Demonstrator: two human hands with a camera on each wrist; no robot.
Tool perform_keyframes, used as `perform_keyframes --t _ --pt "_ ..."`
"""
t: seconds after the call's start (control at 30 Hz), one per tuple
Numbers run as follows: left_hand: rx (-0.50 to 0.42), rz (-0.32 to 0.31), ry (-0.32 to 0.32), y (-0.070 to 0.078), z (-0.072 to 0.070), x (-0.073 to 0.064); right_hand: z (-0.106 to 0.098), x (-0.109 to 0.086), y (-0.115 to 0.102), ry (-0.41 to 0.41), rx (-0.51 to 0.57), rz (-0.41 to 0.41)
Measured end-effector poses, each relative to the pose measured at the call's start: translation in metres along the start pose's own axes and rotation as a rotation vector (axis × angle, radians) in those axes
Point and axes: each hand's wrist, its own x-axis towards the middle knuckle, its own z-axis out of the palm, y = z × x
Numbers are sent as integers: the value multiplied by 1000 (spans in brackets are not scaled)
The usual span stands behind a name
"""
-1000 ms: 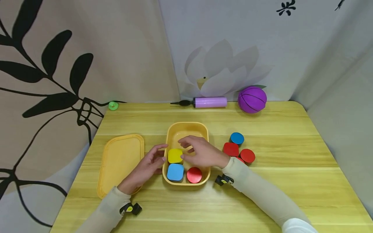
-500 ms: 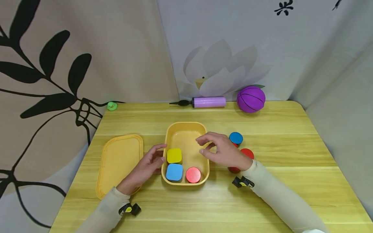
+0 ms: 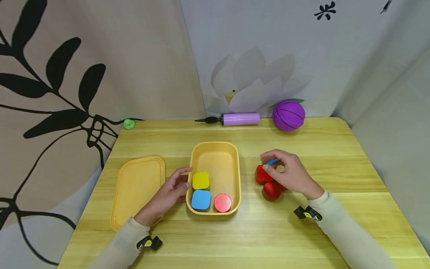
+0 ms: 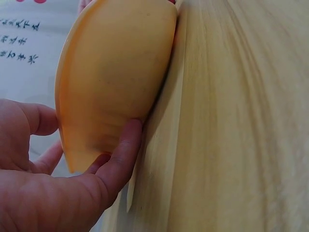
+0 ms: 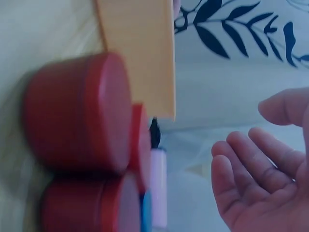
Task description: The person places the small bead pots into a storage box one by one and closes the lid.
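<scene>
My left hand (image 3: 169, 196) rests its fingers against the outer left wall of a yellow plastic box (image 3: 226, 153); the left wrist view has the fingertips on that wall and near the rim. Inside the box are a yellow square block (image 3: 201, 181), a blue square block (image 3: 201, 200) and a red round block (image 3: 223, 203). My right hand (image 3: 293, 173) hovers over a cluster at the right, fingers parted and holding nothing. In that cluster are a red square block (image 3: 263, 175), a red round block (image 3: 271, 191) and a blue round block (image 3: 273, 161), partly hidden by the hand.
The yellow lid (image 3: 139, 188) lies flat on the wooden table (image 3: 215, 243), left of the box. Along the back edge stand a small green duck (image 3: 129, 124), a purple hand pump (image 3: 240, 119) and a purple ball (image 3: 289, 115).
My right hand has moved from over the box, rightward, to above the loose blocks. The left hand stays at the box wall. The blocks in the box have not moved.
</scene>
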Motion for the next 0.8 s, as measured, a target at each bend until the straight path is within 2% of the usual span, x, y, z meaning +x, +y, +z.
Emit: perform_keyframes --t 0.23,0.33,0.57,0.8 --pt "-9 4 1 -1 0 0 -18 -16 26 56 -20 68" --pt "-15 10 0 -1 1 -1 -24 -23 34 56 -41 101" --pt "-16 10 -3 0 1 -1 -35 -39 47 -79 -106 143" --pt "-24 16 -12 0 0 0 -37 -48 56 -156 -37 207"
